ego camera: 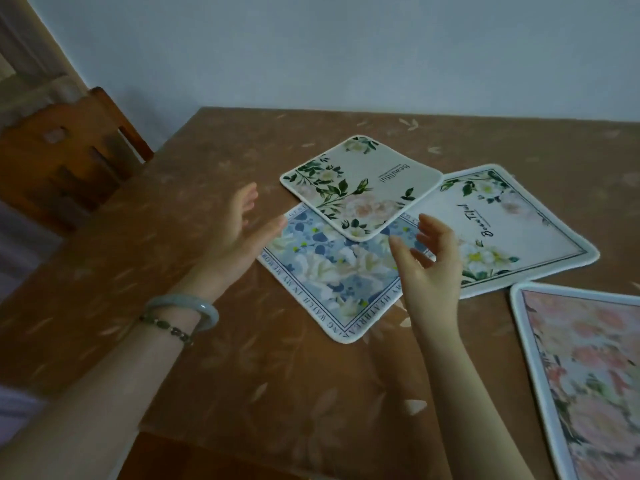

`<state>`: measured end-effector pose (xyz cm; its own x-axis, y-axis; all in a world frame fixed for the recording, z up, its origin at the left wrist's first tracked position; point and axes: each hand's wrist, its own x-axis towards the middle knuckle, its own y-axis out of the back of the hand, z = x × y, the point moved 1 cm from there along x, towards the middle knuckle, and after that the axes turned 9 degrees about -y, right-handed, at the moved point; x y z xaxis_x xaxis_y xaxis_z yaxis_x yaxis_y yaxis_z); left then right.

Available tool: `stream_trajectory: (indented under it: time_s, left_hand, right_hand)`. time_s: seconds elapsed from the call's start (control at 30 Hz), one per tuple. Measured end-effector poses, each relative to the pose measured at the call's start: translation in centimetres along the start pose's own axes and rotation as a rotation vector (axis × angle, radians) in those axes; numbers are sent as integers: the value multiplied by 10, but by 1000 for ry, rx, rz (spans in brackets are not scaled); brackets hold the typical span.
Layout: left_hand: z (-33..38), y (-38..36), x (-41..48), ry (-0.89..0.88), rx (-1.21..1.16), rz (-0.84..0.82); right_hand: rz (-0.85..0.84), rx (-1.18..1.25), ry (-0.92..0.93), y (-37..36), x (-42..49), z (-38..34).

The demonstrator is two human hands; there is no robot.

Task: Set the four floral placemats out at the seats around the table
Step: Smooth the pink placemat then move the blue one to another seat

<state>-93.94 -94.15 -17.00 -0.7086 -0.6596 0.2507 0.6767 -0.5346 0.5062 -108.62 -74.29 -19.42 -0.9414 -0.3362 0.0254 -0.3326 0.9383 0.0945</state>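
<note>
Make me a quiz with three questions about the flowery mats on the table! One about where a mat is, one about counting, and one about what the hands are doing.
1. Where is the cream mat?
A. On top of the blue mat, overlapping it
B. Under the pink mat
C. On the chair

2. How many mats are on the table?
A. Two
B. Four
C. Six

3. What are the hands doing?
A. Both gripping the pink mat
B. Folded together
C. Open above the blue mat, holding nothing

Answers:
1. A, its near corner covers the blue mat's far edge, and its right corner overlaps the white mat.
2. B, cream, blue, white and pink.
3. C, the left hand and right hand hover with fingers spread, apparently empty.
</note>
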Motion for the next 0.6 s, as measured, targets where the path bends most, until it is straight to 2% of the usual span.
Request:
stream_trajectory:
  time_s: [0.3, 0.5, 0.6]
  left_hand:
    - [-80, -49, 45, 112, 161, -166]
    - [-118, -63, 74, 288, 379, -258]
    - [-126, -62, 81, 316, 444, -273]
  right_hand:
    - [112, -127, -195, -1, 34, 65]
    - [99, -116, -363, -8, 42, 79]
    - [100, -113, -442, -10, 45, 83]
